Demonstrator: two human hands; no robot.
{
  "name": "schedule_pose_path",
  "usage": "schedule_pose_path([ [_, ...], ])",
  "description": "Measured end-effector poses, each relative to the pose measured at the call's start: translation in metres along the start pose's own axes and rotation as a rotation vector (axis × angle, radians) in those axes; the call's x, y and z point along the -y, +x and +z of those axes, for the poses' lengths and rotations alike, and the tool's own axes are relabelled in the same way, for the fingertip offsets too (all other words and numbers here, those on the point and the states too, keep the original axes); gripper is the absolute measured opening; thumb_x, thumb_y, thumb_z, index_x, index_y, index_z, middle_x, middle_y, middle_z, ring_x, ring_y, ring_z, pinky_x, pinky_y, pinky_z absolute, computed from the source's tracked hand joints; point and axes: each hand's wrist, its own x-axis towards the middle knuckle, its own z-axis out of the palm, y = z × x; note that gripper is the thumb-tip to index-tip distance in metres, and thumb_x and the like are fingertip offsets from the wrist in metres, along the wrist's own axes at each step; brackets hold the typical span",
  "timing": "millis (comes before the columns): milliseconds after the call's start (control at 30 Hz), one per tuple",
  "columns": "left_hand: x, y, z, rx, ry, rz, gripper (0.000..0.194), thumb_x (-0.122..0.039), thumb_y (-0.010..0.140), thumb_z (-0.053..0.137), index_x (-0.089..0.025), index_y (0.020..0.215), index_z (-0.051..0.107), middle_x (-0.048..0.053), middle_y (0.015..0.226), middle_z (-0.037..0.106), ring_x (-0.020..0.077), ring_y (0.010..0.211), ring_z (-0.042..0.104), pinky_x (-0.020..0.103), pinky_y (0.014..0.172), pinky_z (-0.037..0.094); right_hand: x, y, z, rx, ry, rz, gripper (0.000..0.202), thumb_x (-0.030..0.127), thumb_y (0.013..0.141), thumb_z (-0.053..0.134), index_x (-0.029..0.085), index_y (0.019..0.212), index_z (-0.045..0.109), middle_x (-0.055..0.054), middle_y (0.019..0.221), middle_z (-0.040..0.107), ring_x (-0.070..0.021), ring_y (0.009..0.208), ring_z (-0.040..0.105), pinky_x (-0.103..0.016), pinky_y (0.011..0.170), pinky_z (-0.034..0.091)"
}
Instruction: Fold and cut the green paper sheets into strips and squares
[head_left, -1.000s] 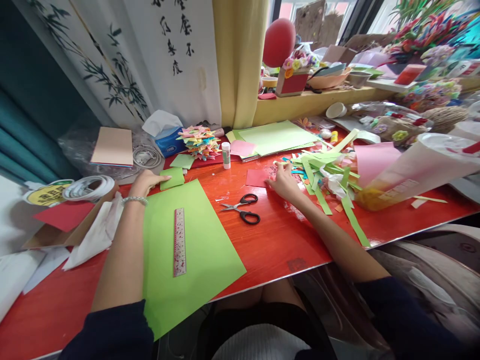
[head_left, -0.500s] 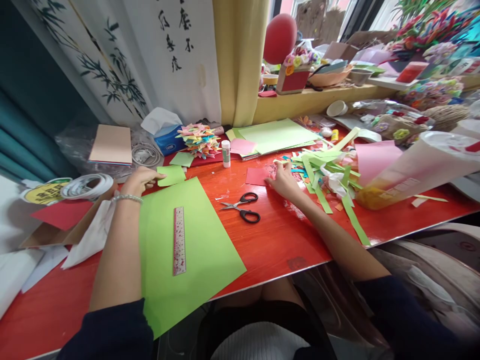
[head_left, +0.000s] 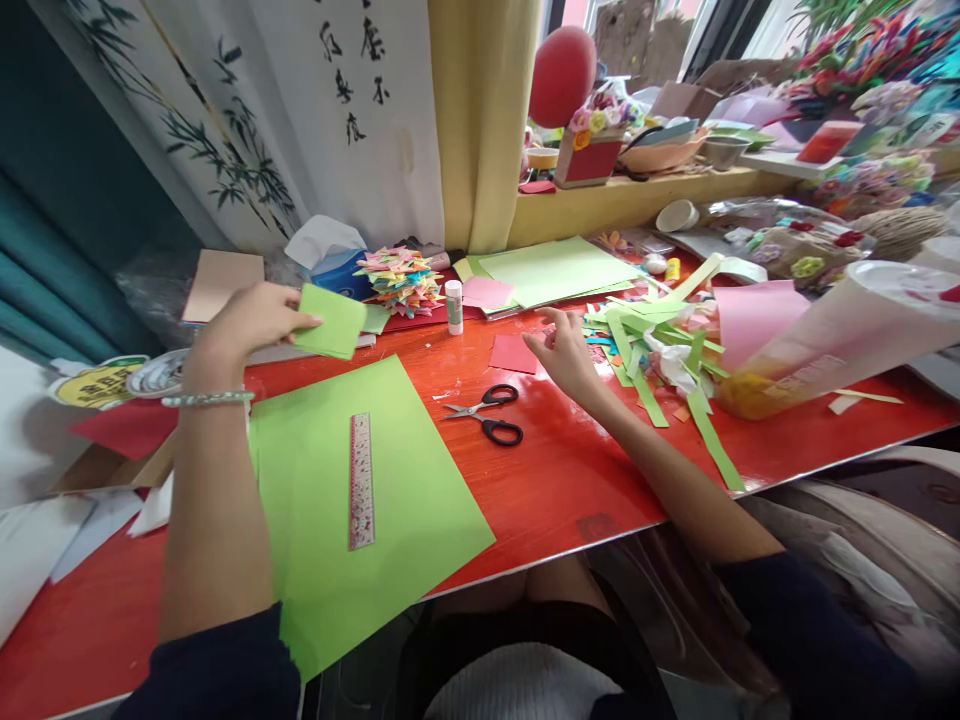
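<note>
Left of frame centre, the bent-wristed left hand [head_left: 251,322] pinches flat, square, bright-green paper [head_left: 334,320] by its edge; rightward, the right hand [head_left: 564,358] curls loosely open.

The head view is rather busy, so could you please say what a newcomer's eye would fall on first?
Probably the large green sheet on the red table, with a ruler on top. Next come the open black-handled scissors to its right and the tangled green paper strips farther right. Left of centre, the left hand holding a small green paper also stands out.
</note>
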Motion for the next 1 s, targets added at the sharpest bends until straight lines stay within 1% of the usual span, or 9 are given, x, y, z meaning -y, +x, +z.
schedule_pose_path([
  [67, -0.039, -0.007, 0.017, 0.099, -0.002, 0.145, 0.028, -0.029, 0.075, 0.07, -0.017, 0.061, 0.05, -0.004, 0.044, 0.05, 0.0093, 0.045, 0.044, 0.023, 0.049, 0.032, 0.013, -0.005, 0.004, 0.106, 0.204, -0.048, 0.041, 0.04, 0.086, 0.056, 0.017, 0.12, 0.05, -0.013, 0.116, 0.054, -0.0167, 0.077, 0.056, -0.036, 0.079, 0.049],
  [133, -0.073, -0.014, 0.046, 0.189, -0.191, 0.294, 0.02, -0.029, 0.077, 0.068, -0.017, 0.067, 0.054, -0.003, 0.05, 0.054, 0.0112, 0.046, 0.05, 0.024, 0.048, 0.036, 0.022, -0.012, 0.011, 0.261, 0.386, -0.058, 0.046, 0.046, 0.085, 0.058, 0.02, 0.121, 0.049, -0.011, 0.115, 0.057, -0.0148, 0.073, 0.055, -0.033, 0.07, 0.049],
  [200, -0.096, -0.019, 0.081, 0.234, -0.319, 0.401, 0.016, -0.031, 0.079, 0.065, -0.016, 0.077, 0.059, -0.001, 0.055, 0.056, 0.0129, 0.049, 0.054, 0.025, 0.047, 0.04, 0.026, -0.017, 0.019, 0.35, 0.492, -0.036, 0.044, 0.047, 0.084, 0.058, 0.021, 0.119, 0.049, -0.008, 0.105, 0.061, -0.0144, 0.07, 0.055, -0.031, 0.063, 0.048],
  [300, -0.104, -0.021, 0.124, 0.291, -0.445, 0.473, 0.02, -0.033, 0.081, 0.062, -0.014, 0.089, 0.062, 0.003, 0.068, 0.061, 0.013, 0.054, 0.058, 0.025, 0.049, 0.045, 0.021, -0.018, 0.027, 0.264, 0.468, 0.011, 0.026, 0.037, 0.088, 0.054, 0.021, 0.108, 0.053, -0.005, 0.089, 0.062, -0.0143, 0.067, 0.054, -0.03, 0.062, 0.046],
  [367, -0.098, -0.018, 0.138, 0.305, -0.465, 0.471, 0.023, -0.033, 0.081, 0.062, -0.013, 0.092, 0.062, 0.004, 0.07, 0.062, 0.0127, 0.056, 0.058, 0.025, 0.05, 0.046, 0.015, -0.016, 0.028, 0.184, 0.41, 0.033, 0.017, 0.03, 0.088, 0.052, 0.02, 0.103, 0.053, -0.005, 0.09, 0.063, -0.0139, 0.067, 0.054, -0.031, 0.063, 0.045],
  [567, -0.079, -0.007, 0.145, 0.293, -0.347, 0.427, 0.023, -0.034, 0.081, 0.063, -0.016, 0.095, 0.06, 0.001, 0.066, 0.061, 0.0115, 0.053, 0.054, 0.024, 0.051, 0.041, 0.011, -0.012, 0.027, 0.196, 0.242, -0.011, 0.016, 0.022, 0.09, 0.046, 0.016, 0.099, 0.058, -0.009, 0.098, 0.068, -0.0168, 0.078, 0.06, -0.03, 0.07, 0.046],
  [733, -0.076, -0.006, 0.152, 0.288, -0.353, 0.401, 0.037, -0.028, 0.082, 0.061, -0.02, 0.116, 0.05, -0.001, 0.07, 0.063, 0.0117, 0.055, 0.055, 0.023, 0.054, 0.042, 0.013, -0.011, 0.034, 0.236, 0.182, -0.036, 0.02, 0.016, 0.088, 0.046, 0.015, 0.1, 0.063, -0.011, 0.103, 0.069, -0.02, 0.085, 0.063, -0.033, 0.077, 0.046],
  [933, -0.076, -0.007, 0.152, 0.222, -0.273, 0.521, 0.048, -0.024, 0.084, 0.057, -0.026, 0.131, 0.046, -0.001, 0.074, 0.063, 0.0123, 0.058, 0.057, 0.024, 0.059, 0.045, 0.011, -0.013, 0.032, 0.22, 0.14, -0.05, 0.039, 0.016, 0.089, 0.043, 0.015, 0.127, 0.052, -0.012, 0.101, 0.07, -0.0221, 0.086, 0.064, -0.035, 0.077, 0.047],
  [1000, -0.076, -0.008, 0.152, 0.221, -0.22, 0.554, 0.05, -0.023, 0.085, 0.056, -0.028, 0.134, 0.046, -0.002, 0.072, 0.063, 0.0126, 0.058, 0.058, 0.025, 0.063, 0.046, 0.01, -0.013, 0.031, 0.23, 0.121, -0.066, 0.041, 0.015, 0.088, 0.041, 0.016, 0.129, 0.051, -0.011, 0.101, 0.07, -0.0226, 0.086, 0.064, -0.036, 0.076, 0.048],
])
